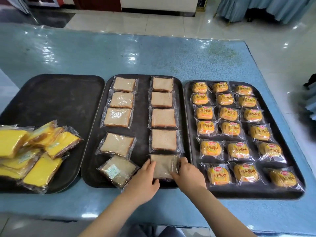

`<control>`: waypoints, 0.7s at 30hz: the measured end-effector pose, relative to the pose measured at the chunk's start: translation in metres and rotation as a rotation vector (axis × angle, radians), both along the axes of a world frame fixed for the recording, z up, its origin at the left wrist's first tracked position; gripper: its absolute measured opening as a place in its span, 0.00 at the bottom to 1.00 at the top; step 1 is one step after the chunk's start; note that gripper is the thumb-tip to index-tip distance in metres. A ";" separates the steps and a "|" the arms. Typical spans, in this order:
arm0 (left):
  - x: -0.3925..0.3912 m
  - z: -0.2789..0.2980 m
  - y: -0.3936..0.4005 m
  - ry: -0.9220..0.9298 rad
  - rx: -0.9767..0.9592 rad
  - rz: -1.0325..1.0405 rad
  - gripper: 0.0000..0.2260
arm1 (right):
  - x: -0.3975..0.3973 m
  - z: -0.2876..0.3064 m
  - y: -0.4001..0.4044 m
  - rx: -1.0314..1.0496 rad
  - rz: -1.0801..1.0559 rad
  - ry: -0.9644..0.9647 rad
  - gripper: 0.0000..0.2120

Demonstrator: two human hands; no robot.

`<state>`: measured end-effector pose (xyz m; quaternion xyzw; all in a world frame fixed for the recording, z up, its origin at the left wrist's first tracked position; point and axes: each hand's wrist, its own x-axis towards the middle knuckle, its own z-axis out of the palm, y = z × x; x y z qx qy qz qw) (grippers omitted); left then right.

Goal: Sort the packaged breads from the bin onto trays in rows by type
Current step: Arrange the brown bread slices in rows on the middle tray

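Three black trays lie side by side. The middle tray [142, 117] holds two columns of clear-wrapped pale bread slices. Both my hands hold the nearest slice [163, 165] of its right column: my left hand [145, 180] grips its left edge and my right hand [187, 173] pinches its right edge. Another slice [118, 170] lies tilted at the near end of the left column. The right tray [188, 117] carries three columns of small orange buns [229, 113]. On the left tray [56, 103], yellow cake packs [35, 151] sit in a loose pile at the near end.
The trays rest on a blue table [153, 55] covered with clear plastic. Its near edge runs just below the trays. Beyond the table are a shiny tiled floor and blue draped chairs [266, 7]. No bin is in view.
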<state>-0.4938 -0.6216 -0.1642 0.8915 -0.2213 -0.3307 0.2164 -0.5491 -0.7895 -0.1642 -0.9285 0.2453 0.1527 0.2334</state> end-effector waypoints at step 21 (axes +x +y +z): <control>0.073 0.018 0.070 -0.227 -0.133 0.154 0.20 | 0.020 0.011 0.015 0.199 0.118 -0.249 0.12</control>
